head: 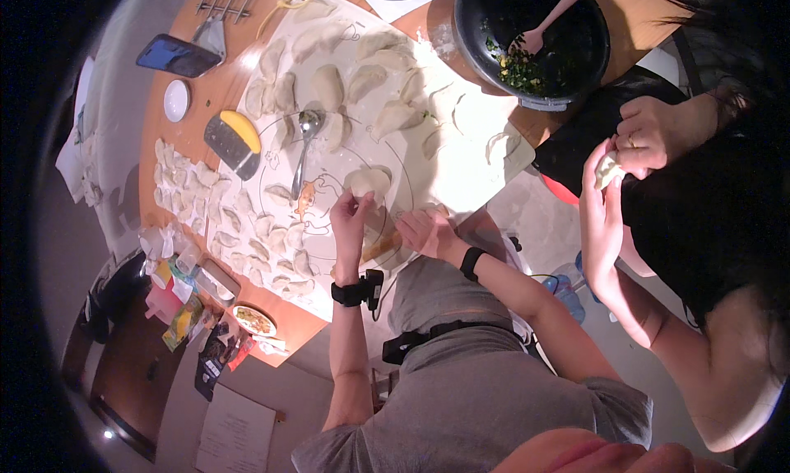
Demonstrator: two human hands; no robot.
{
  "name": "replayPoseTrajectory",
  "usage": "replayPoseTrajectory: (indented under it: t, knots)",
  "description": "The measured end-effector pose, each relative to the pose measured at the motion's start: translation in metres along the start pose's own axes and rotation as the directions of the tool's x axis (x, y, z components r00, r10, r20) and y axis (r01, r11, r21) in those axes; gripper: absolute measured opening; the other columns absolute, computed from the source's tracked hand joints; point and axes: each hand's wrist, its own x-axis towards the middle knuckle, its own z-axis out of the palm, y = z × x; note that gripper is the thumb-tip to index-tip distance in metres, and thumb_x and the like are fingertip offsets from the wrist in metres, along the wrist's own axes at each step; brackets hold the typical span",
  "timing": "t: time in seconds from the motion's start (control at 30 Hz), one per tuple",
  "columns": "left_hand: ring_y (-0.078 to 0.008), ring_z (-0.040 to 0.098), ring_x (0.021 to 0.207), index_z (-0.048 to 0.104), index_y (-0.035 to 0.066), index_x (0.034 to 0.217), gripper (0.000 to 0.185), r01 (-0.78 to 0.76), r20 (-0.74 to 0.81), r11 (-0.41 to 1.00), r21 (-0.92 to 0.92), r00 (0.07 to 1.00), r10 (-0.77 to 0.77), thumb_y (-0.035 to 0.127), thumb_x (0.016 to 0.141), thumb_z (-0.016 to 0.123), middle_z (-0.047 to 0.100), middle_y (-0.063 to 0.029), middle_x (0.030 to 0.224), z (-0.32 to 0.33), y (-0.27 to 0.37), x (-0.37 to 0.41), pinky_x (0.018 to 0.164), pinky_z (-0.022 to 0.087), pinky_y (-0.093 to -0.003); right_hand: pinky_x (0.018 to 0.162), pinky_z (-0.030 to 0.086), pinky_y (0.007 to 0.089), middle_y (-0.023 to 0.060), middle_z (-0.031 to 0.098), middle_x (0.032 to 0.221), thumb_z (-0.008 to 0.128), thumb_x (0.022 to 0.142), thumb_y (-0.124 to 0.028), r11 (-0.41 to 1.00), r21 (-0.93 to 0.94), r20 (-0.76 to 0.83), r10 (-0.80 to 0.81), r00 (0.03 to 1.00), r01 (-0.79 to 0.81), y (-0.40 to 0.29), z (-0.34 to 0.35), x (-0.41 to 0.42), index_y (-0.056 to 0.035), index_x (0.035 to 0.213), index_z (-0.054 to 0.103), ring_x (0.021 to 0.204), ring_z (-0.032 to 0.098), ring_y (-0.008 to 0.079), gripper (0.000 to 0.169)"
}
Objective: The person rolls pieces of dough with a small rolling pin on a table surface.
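Note:
My left hand (352, 214) pinches the near edge of a round dough wrapper (368, 182) between thumb and fingers, over a printed white mat (395, 155). My right hand (427, 231) is curled over what looks like a wooden rolling pin (381, 248) at the mat's near edge; part of it is hidden beneath the fingers. Left of the wrapper lies a metal spoon (300, 164) with green filling in its bowl. Large folded dumplings (327, 85) are spread on the far part of the mat, and several smaller ones (260, 249) lie to the left.
On the right, another person's hands (623, 158) hold a dumpling (608, 169). A dark pot (592, 59) holds green filling and a pink spoon (536, 36). A yellow-handled dough scraper (231, 146), a phone (179, 56), a small white dish (177, 100) and a bowl of food (254, 320) are leftward.

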Motion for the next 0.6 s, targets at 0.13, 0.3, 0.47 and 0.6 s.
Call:
replayPoseTrajectory:
  t: [0.13, 0.3, 0.47, 0.6]
  knots:
    - [-0.0038, 0.054, 0.076, 0.066, 0.003, 0.101, 0.016, 0.044, 0.047, 0.995, -0.09, 0.998, -0.04, 0.015, 0.091, 0.068, 0.064, 0.0032, 0.084, 0.006, 0.014, 0.001, 0.067, 0.042, -0.0204, 0.071, 0.049, 0.0342, 0.0026, 0.058, 0.09, 0.062, 0.074, -0.023, 0.999, 0.002, 0.007, 0.035, 0.999, -0.035, -0.002, 0.006, -0.006, -0.0121, 0.094, 0.062, 0.082, 0.059, 0.0192, 0.023]
    - [-0.005, 0.057, 0.074, 0.066, 0.001, 0.106, 0.021, 0.016, 0.004, 0.928, -0.371, 1.0, -0.016, 0.015, 0.091, 0.067, 0.064, 0.0029, 0.084, 0.016, 0.012, 0.008, 0.066, 0.045, -0.0207, 0.072, 0.049, 0.0368, 0.0035, 0.059, 0.091, 0.06, 0.077, -0.022, 0.996, 0.076, 0.079, 0.042, 0.996, -0.048, 0.001, 0.027, -0.013, -0.0124, 0.093, 0.062, 0.086, 0.06, 0.0198, 0.019]
    - [-0.0051, 0.054, 0.066, 0.062, 0.002, 0.093, 0.016, 0.032, -0.245, 0.996, 0.088, 0.97, -0.01, 0.016, 0.09, 0.067, 0.062, 0.0022, 0.075, 0.005, -0.019, 0.001, 0.059, 0.042, -0.0227, 0.075, 0.051, 0.0358, 0.0051, 0.058, 0.095, 0.056, 0.084, -0.021, 0.999, 0.02, 0.428, 0.016, 0.904, -0.028, 0.008, 0.026, -0.004, -0.0073, 0.102, 0.06, 0.089, 0.058, 0.0224, 0.023]
    - [-0.0126, 0.053, 0.06, 0.064, -0.001, 0.089, 0.023, -0.108, -0.361, 0.963, 0.246, 0.912, 0.194, 0.017, 0.079, 0.073, 0.057, -0.0038, 0.065, -0.008, -0.04, -0.017, 0.057, 0.045, -0.0283, 0.064, 0.048, 0.033, 0.0051, 0.057, 0.091, 0.057, 0.079, -0.014, 1.0, -0.01, 0.333, 0.005, 0.943, -0.002, 0.004, 0.006, 0.009, -0.0086, 0.089, 0.058, 0.081, 0.056, 0.0208, 0.012]
